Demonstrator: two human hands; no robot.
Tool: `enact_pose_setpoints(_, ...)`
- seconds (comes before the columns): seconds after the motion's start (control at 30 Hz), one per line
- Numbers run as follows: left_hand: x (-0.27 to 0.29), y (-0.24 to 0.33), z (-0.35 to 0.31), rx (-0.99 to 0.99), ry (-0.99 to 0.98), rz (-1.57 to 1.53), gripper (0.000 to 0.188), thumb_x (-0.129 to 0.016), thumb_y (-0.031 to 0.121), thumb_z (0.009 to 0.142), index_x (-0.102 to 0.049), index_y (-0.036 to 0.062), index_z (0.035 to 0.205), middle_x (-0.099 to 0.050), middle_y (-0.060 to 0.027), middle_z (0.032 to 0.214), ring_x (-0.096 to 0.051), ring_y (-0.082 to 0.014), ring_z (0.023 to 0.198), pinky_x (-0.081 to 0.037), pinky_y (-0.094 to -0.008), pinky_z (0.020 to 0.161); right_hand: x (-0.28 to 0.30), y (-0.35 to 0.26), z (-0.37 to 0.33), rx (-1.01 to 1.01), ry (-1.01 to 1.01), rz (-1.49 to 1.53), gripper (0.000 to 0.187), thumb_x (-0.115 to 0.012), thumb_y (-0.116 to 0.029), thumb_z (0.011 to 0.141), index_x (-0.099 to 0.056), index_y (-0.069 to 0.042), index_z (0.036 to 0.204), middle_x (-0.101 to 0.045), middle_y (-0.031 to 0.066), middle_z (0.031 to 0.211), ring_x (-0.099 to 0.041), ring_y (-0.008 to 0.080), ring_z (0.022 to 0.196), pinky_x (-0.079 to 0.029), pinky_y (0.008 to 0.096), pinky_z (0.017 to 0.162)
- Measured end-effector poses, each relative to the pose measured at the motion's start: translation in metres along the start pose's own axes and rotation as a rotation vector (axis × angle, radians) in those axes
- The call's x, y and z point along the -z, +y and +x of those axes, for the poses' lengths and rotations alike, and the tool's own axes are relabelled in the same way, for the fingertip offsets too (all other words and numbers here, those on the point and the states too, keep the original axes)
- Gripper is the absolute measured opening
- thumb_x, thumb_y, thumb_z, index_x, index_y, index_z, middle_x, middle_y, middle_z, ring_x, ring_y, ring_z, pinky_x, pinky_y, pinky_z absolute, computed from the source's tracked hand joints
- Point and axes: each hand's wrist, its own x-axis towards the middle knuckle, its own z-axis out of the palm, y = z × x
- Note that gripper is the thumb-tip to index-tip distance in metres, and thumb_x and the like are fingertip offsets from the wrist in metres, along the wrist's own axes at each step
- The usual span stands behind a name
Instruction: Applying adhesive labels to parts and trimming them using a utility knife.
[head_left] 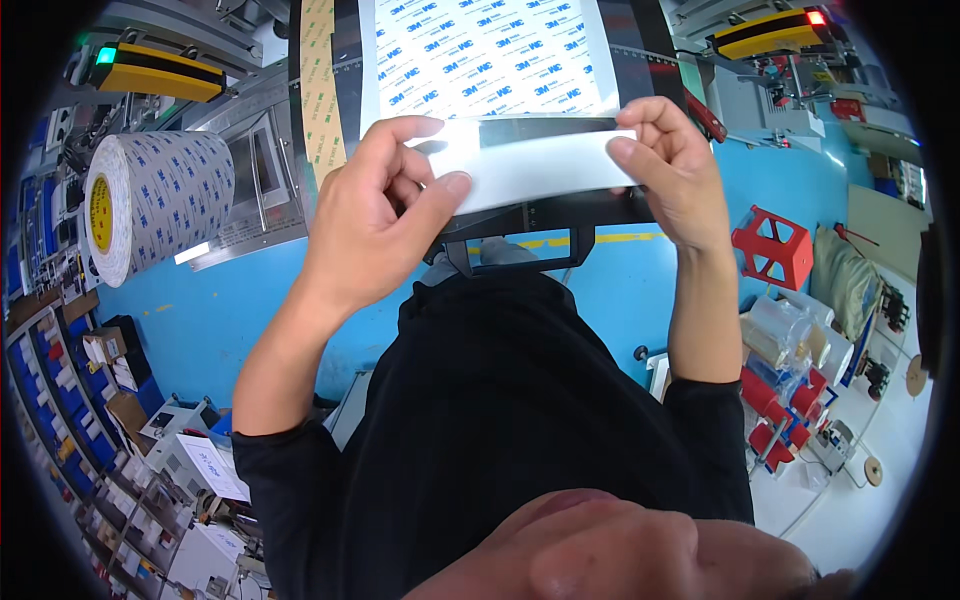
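A glossy white strip is stretched crosswise between my two hands, slightly bowed. My left hand pinches its left end, thumb on the near side. At the right end, my right hand grips it between thumb and fingers. Just beyond the strip lies a white sheet with repeated blue print on a dark machine bed. The strip hides the near part of that bed. A tan printed strip runs along the sheet's left side.
To the left hangs a large roll of printed white liner with a yellow core label. Yellow-and-black bars with lit ends flank the bed. A red stool and plastic-wrapped rolls stand right; blue bins fill shelves at left.
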Motion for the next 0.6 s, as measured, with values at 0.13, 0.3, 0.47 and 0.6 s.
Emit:
enact_pose_setpoints(0.13,0.003,-0.001,0.008,0.063,0.105,0.099,0.031,-0.067,0.012,0.089,-0.055,0.0003,0.115,-0.057,-0.0010,0.068,-0.054,-0.0074,0.059,-0.043,-0.0265,0.056,-0.012,0.002,0.007,0.009,0.095,-0.253,0.021,-0.070,-0.007,0.092,-0.056,-0.003,0.108,-0.065,0.0022,0.085,-0.061,0.0043,0.073,-0.052,0.0190,0.063)
enact_pose_setpoints(0.3,-0.002,-0.005,0.016,0.059,0.108,0.287,0.019,-0.063,0.008,0.088,-0.056,0.0007,0.105,-0.059,-0.0066,0.065,-0.058,-0.0188,0.057,-0.045,-0.0329,0.056,-0.030,-0.001,0.015,0.077,0.193,-0.762,0.021,-0.073,-0.006,0.088,-0.059,-0.002,0.102,-0.061,-0.0006,0.080,-0.056,0.0031,0.069,-0.049,0.0182,0.063)
enact_pose_setpoints(0.47,-0.005,-0.006,0.018,0.020,0.120,0.368,0.011,-0.061,0.006,0.087,-0.056,0.0013,0.096,-0.060,-0.0112,0.065,-0.060,-0.0276,0.056,-0.047,-0.0374,0.056,-0.031,0.001,0.022,0.102,0.211,-0.863,0.020,-0.074,-0.006,0.086,-0.059,-0.001,0.099,-0.060,-0.0007,0.078,-0.054,0.0036,0.068,-0.047,0.0190,0.062)
enact_pose_setpoints(0.6,-0.005,-0.004,0.019,-0.001,0.118,0.431,0.010,-0.062,0.005,0.087,-0.054,0.0020,0.091,-0.061,-0.0117,0.064,-0.062,-0.0298,0.056,-0.047,-0.0390,0.054,-0.031,0.000,0.023,0.087,0.205,-0.877,0.019,-0.074,-0.006,0.087,-0.059,-0.001,0.097,-0.060,-0.0007,0.077,-0.055,0.0041,0.068,-0.048,0.0190,0.063)
